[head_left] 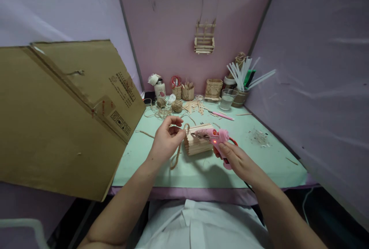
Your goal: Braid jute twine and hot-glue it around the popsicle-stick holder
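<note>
My right hand (235,158) is wrapped round the handle of a pink hot glue gun (217,136), whose small light glows orange. Its nozzle points left, over a box-like piece made of wooden sticks (198,148). To the left of that piece, my left hand (170,135) pinches a length of brown twine (178,155) between thumb and finger. The twine loops up near the nozzle and hangs down to the table. Whether the nozzle touches the twine or the sticks I cannot tell.
A cardboard sheet (86,126) leans at the left. Along the back stand a glass of water (227,99), a pot of white glue sticks (240,97), stick holders and a twine ball (177,106). A pink pen-like tool (221,115) and loose sticks (194,107) lie before them. Scraps (259,137) lie right.
</note>
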Demonstrator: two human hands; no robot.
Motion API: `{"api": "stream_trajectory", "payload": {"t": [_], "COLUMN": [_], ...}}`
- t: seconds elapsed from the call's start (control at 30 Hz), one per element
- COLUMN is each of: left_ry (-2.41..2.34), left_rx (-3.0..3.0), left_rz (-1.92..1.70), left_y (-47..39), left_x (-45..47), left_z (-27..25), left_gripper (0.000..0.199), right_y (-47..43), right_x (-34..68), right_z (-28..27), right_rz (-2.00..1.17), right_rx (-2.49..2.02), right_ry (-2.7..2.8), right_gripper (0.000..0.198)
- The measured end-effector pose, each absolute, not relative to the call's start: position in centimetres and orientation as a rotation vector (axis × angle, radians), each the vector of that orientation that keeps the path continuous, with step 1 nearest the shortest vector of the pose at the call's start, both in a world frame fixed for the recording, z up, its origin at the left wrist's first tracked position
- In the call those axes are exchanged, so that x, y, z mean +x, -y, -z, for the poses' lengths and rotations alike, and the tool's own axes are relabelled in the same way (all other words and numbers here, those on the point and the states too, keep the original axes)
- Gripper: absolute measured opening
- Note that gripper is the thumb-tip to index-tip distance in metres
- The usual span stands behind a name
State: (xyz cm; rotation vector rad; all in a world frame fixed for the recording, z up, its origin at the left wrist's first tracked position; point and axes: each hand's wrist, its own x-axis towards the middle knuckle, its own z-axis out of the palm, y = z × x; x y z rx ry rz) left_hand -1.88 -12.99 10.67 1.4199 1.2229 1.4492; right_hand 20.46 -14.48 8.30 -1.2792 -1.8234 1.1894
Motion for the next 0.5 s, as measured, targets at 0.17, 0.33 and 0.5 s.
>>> {"api": "stream_trajectory", "payload": {"t": [0.17,0.33,0.5], "left_ry": [-1.217,-1.219,-1.212], "left_rx": [1.427,1.430,1.429], "left_rz": [-1.446,-1.446,-1.447], "left_y": [13.05,13.00,12.91], "left_x": [-1.94,-1.99,-2.03], "left_z": [-10.48,-10.36,-10.35], "left_gripper": [0.022,0.023,0.023], "right_y": [14.79,15.01,15.17], "right_x": [20.64,20.91,20.97], "right_z": [-8.30,-8.09,-8.05], "right_rz": [-1.245,-1.251,-1.240], "right_rx": [-1.314,-1.317,-1.325], "right_ry": [1.790,1.793,1.803], "right_gripper": [0.050,0.052,0.053]}}
